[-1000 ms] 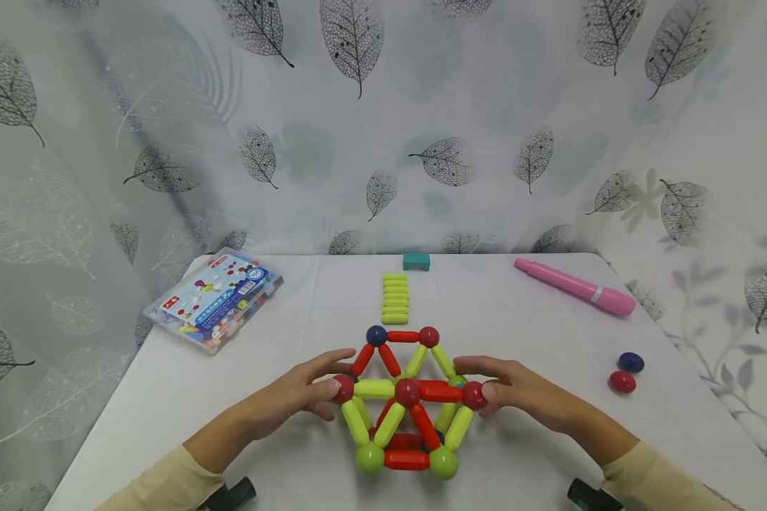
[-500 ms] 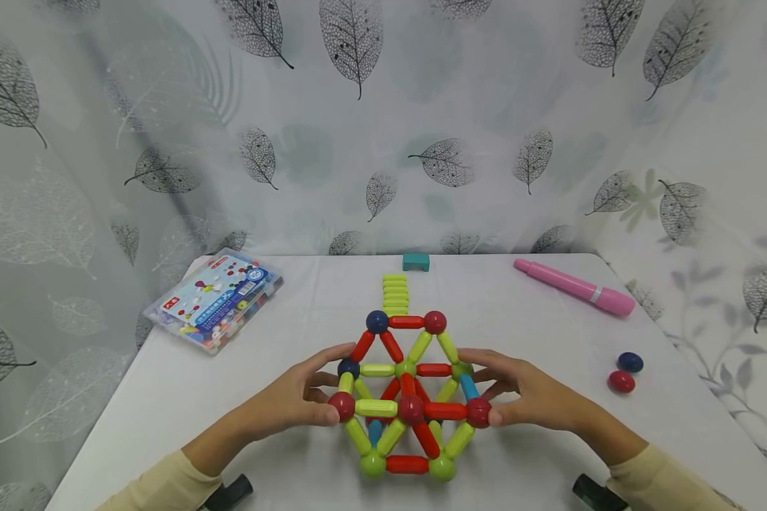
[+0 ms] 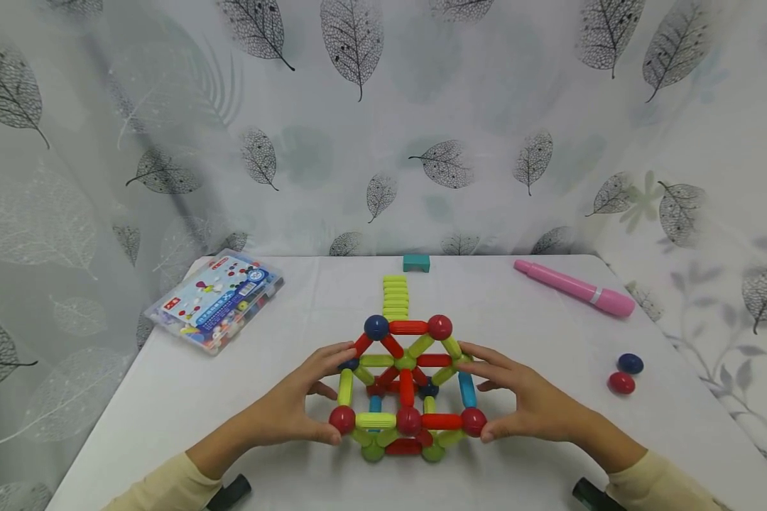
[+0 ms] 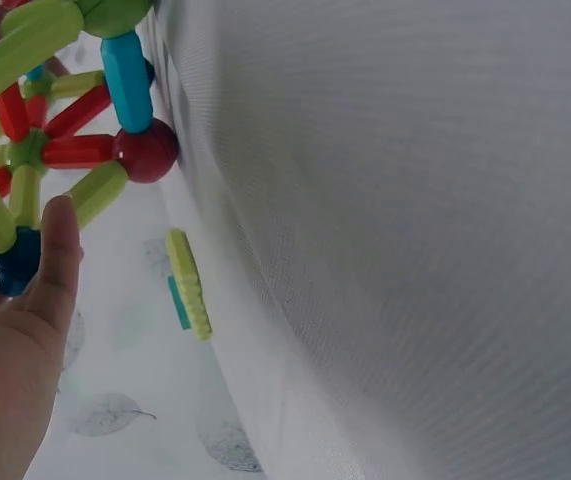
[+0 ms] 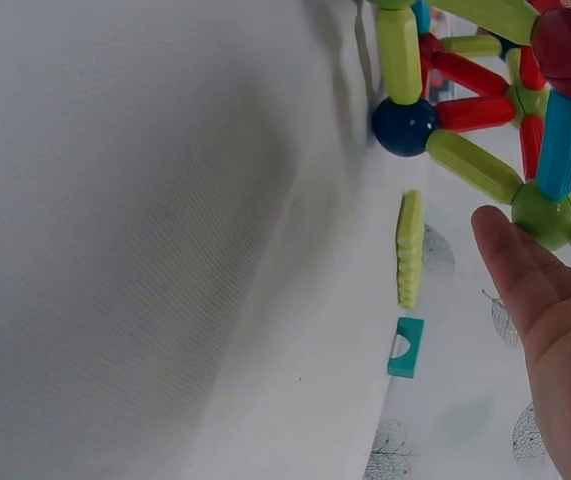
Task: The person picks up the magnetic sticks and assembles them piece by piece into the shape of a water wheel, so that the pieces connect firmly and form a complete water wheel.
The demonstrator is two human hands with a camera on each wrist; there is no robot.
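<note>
A magnetic ball-and-stick frame [image 3: 408, 421] in red, lime, blue and dark blue stands between both hands, low over the table, in the head view. My left hand [image 3: 292, 399] grips its left side, thumb at a red corner ball [image 3: 342, 419] and fingers by a dark blue ball [image 4: 17, 262]. My right hand [image 3: 537, 397] grips the opposite side, its thumb at another red corner ball [image 3: 474, 421] and fingers by a lime ball [image 5: 545, 214]. Part of the frame's underside is hidden behind its front row of rods.
Lime rods [image 3: 395, 297] lie in a row behind the frame, with a teal block [image 3: 416, 263] beyond them. A clear box with a printed cover [image 3: 214, 301] lies at back left. A pink marker [image 3: 574, 287] is at back right, above a blue ball [image 3: 630, 363] and a red ball [image 3: 622, 384].
The frame has tipped toward me: its front red balls have come down and the inner rods now show. Both thumbs have moved down with it, spreading from the fingers.
</note>
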